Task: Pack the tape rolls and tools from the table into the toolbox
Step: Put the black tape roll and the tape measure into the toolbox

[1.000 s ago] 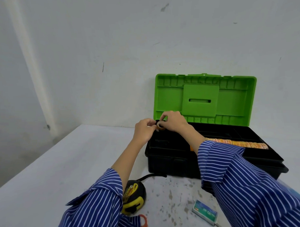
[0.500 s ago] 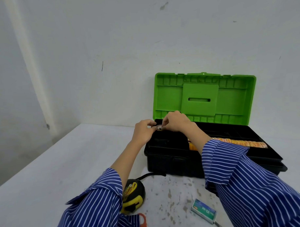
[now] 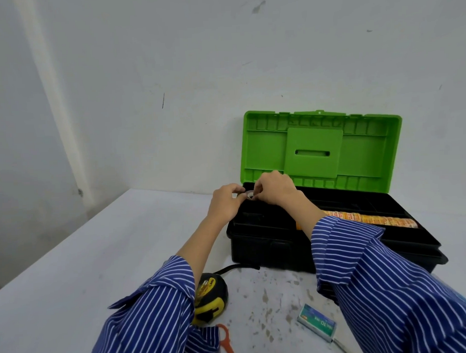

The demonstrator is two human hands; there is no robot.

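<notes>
Tape measure (image 3: 211,296) and small box (image 3: 316,321) lie near you on the table (image 3: 71,261). Your left hand (image 3: 226,203) and right hand (image 3: 273,188) still pinch a small tape roll (image 3: 249,195), now lower, over the open toolbox (image 3: 268,243), whose tray holds an orange strip (image 3: 370,219).

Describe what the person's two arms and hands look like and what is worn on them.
Both arms wear loose blue shirt sleeves with thin white stripes. The left sleeve is pushed up, leaving the forearm bare, with a folded cuff. The right sleeve ends in a wide turned-back cuff further up the forearm. The left hand and right hand are bare: no gloves, and no rings or watch can be seen.
</notes>
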